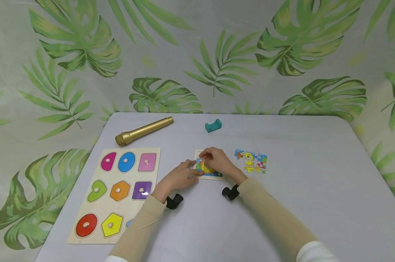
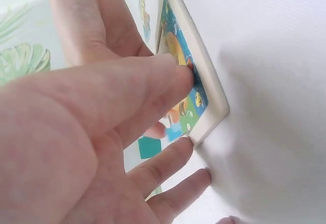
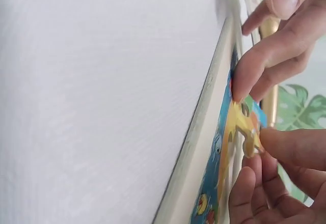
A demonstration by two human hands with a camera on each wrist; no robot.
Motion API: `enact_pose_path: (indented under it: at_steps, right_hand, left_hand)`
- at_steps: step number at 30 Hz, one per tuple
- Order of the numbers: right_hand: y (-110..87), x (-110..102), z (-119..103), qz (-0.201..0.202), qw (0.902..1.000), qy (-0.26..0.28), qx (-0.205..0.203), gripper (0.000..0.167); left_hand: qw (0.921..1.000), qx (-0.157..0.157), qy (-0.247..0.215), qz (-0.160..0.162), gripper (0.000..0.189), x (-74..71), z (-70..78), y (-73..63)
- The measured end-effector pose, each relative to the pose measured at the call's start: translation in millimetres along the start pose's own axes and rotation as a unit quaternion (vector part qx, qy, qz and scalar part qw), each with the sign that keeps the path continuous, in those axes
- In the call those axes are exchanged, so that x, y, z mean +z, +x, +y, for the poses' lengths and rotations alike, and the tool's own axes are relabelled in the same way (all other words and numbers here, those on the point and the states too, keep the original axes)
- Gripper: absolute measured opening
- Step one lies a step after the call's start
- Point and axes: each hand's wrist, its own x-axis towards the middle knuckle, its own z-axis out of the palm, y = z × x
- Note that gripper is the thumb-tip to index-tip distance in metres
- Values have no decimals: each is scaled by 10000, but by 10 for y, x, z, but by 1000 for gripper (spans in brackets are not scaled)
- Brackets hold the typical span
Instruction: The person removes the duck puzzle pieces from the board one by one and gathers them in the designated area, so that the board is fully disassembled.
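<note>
A small jigsaw puzzle board (image 1: 226,178) with a pale rim and a bright picture lies flat on the table between the hands. My left hand (image 1: 181,175) rests at its left side; in the left wrist view, a fingertip presses on the picture while other fingers touch the rim's corner and the table. Over the board, my right hand (image 1: 218,160) pinches a yellow jigsaw piece (image 3: 248,138) between thumb and fingers, tilted above the picture. Several loose jigsaw pieces (image 1: 249,156) lie grouped to the right of the board.
On the left lies a wooden shape board (image 1: 106,173) with coloured knobbed shapes, partly under my left forearm. Behind it is a gold microphone (image 1: 145,131). A teal curved block (image 1: 213,126) sits near the back edge, before a leaf-print cloth (image 1: 171,54).
</note>
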Motion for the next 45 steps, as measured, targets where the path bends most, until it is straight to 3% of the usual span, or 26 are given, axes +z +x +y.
enact_pose_path:
  at_steps: [7,11,16,26,34,45]
  right_hand:
    - [24,7,-40,-10,9998,38,-214,19]
    - [27,8,-26,31,10000,16,-89,20]
    - [12,-39,28,200,9989,379,176,19]
    - [-166,-415,178,374,9942,582,819,13]
    - [-376,-692,458,490,9935,332,972,14]
    - [-533,-858,600,406,9945,129,955,14]
  left_hand:
    - [10000,8,50,-9,31,-11,0,4]
    - [10000,28,45,-12,32,-14,3,-4]
    - [10000,16,30,-10,32,-20,12,-10]
    - [9999,-61,-53,-89,34,-29,23,-12]
    - [9999,-63,-99,-69,34,-19,18,-18]
    - [9999,-29,-112,-41,34,-22,28,-20]
